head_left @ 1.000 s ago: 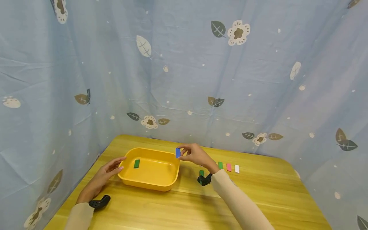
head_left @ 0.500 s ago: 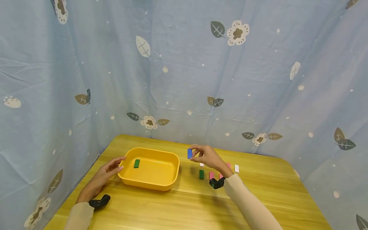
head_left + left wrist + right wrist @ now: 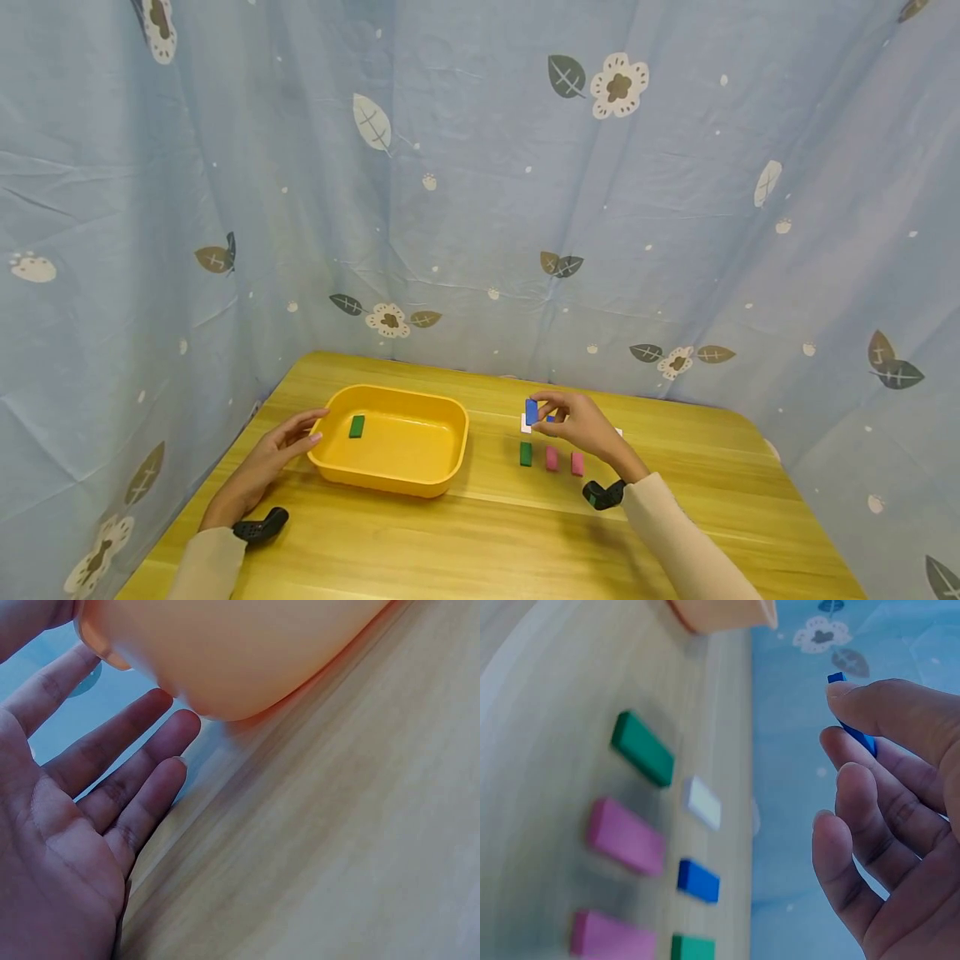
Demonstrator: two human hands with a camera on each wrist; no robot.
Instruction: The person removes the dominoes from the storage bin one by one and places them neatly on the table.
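Observation:
My right hand [image 3: 581, 423] pinches a small blue rectangular block [image 3: 532, 412] between thumb and fingertips, above the table to the right of the tray. In the right wrist view, that blue block [image 3: 855, 720] is held on a slant and the other fingers are loosely bent. My left hand [image 3: 264, 462] touches the left end of a yellow tray [image 3: 390, 485] with extended fingers. The left wrist view shows the fingers [image 3: 112, 750] spread beside the tray wall [image 3: 247, 652]. Inside the tray lies one green block [image 3: 357, 427].
Below the right hand, a green block [image 3: 526, 454] and pink blocks [image 3: 552, 458] form a front row. A white block [image 3: 526, 423] and another blue block [image 3: 698, 880] lie behind it. More blocks are partly hidden by the hand. A patterned curtain [image 3: 480, 208] hangs around the wooden table [image 3: 420, 550].
The right hand has moved right and slightly down with the blue block, from the tray's right rim to over the rows of blocks. The left hand and tray have stayed put.

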